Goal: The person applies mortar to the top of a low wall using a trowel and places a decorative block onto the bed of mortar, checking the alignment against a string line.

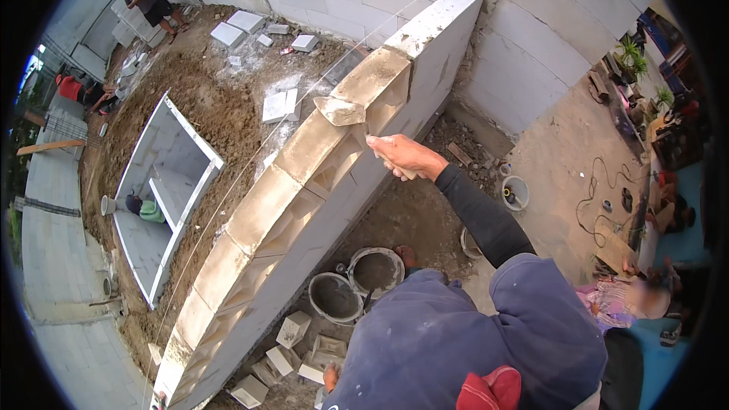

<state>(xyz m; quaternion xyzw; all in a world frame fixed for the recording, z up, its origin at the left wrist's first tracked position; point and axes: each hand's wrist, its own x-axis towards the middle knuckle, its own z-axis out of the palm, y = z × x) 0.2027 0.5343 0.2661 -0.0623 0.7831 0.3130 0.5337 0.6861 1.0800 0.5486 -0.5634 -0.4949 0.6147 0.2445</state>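
My right hand (406, 156) is shut on the handle of a trowel. The trowel blade (339, 111) carries grey mortar and lies on top of a white block wall (304, 205). The wall runs from lower left to upper right, and its top course (262, 201) is coated with beige mortar. A thin string line (228, 190) is stretched along the wall's left side. My dark long sleeve (482, 216) reaches up from my blue clothing (456, 334). My left hand is not visible.
Two mortar buckets (334, 296) (376, 269) and block offcuts (292, 330) lie at the wall's foot. Left of the wall, dirt surrounds a white rectangular pit (171, 182) with a person (144, 209) inside. Other people (152, 0) (630, 296) are nearby. A small bucket (515, 192) stands at the right.
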